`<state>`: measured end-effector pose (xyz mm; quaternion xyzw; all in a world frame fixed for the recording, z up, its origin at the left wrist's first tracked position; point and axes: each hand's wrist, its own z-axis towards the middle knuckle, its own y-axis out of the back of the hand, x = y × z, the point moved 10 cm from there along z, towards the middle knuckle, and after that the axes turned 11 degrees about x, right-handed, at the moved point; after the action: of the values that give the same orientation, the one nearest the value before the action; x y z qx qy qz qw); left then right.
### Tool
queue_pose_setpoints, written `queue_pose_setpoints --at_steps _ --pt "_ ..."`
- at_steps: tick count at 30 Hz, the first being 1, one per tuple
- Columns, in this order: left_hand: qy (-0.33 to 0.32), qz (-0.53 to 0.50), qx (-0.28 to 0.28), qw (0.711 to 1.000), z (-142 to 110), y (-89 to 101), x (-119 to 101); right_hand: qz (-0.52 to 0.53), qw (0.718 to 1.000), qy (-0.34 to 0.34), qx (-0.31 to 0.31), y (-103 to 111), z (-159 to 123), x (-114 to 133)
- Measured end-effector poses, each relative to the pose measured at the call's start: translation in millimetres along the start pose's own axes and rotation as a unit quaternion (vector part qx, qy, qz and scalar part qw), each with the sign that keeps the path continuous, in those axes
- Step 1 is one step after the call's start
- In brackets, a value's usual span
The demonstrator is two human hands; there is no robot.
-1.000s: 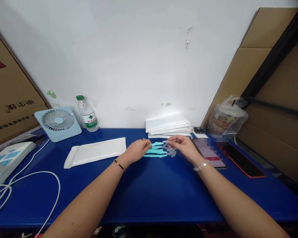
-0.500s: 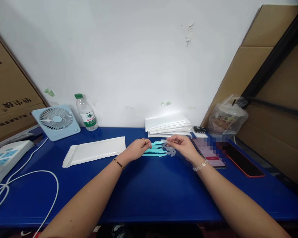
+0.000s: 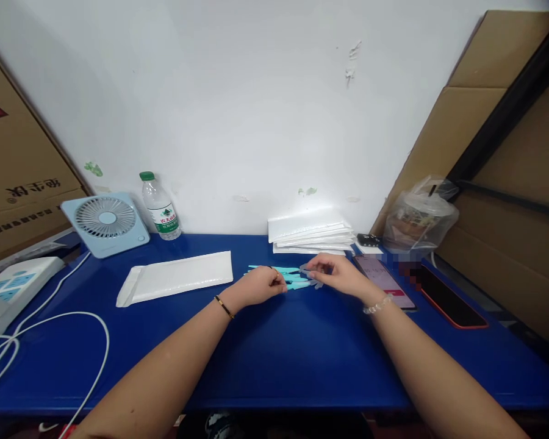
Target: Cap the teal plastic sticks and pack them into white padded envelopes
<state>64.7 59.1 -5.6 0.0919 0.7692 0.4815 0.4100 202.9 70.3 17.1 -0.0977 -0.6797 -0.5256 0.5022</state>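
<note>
A small bunch of slim turquoise sticks (image 3: 287,269) with translucent grey ends (image 3: 319,284) lies on the blue table, the ends pointing right. Their exact kind is too small to make out. My left hand (image 3: 261,285), with a ring and a dark bracelet, is closed in a pinch at the near side of the bunch, on a turquoise stick partly hidden by the fingers. Across from it, my right hand (image 3: 336,272) pinches a translucent end of a stick between thumb and fingertips.
A white padded envelope (image 3: 178,277) lies left; a stack of similar envelopes (image 3: 308,231) sits against the wall. Left stand a blue fan (image 3: 105,222), water bottle (image 3: 161,210) and power strip (image 3: 16,286) with white cable. Two phones (image 3: 384,280) (image 3: 452,299) and a bagged cup (image 3: 421,216) are right.
My left hand has moved slightly right and nearer me, uncovering the left end of a turquoise stick. My right hand has come down a little over the translucent ends.
</note>
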Motion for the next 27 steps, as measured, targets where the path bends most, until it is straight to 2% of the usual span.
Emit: queue_pose_setpoints --at_steps 2,5,7,11,14,20,27 --pt "0.007 0.027 0.008 1.000 0.3 -4.2 -1.4 -0.088 0.996 -0.008 0.014 7.1 -3.1 -4.1" --pt "0.025 0.092 -0.031 0.995 -1.4 2.9 -1.8 -0.169 0.983 -0.031 0.071 4.3 -4.8 -15.2" --pt "0.040 0.149 -0.055 0.986 -2.0 8.4 -0.9 -0.205 0.974 -0.039 0.086 1.9 -4.9 -18.4" --pt "0.053 0.207 -0.058 0.975 1.2 9.0 3.4 -0.230 0.968 -0.050 0.087 -1.5 -4.1 -17.0" --pt "0.060 0.197 -0.060 0.977 2.4 8.5 8.0 -0.205 0.974 -0.054 0.077 -0.1 -4.5 -14.7" --pt "0.062 0.109 -0.067 0.990 -2.2 15.1 12.8 -0.057 0.994 -0.041 0.079 0.8 -7.6 -6.8" --pt "0.070 0.084 -0.075 0.991 -4.7 20.6 12.6 -0.036 0.997 -0.022 0.063 -0.8 -7.0 4.6"
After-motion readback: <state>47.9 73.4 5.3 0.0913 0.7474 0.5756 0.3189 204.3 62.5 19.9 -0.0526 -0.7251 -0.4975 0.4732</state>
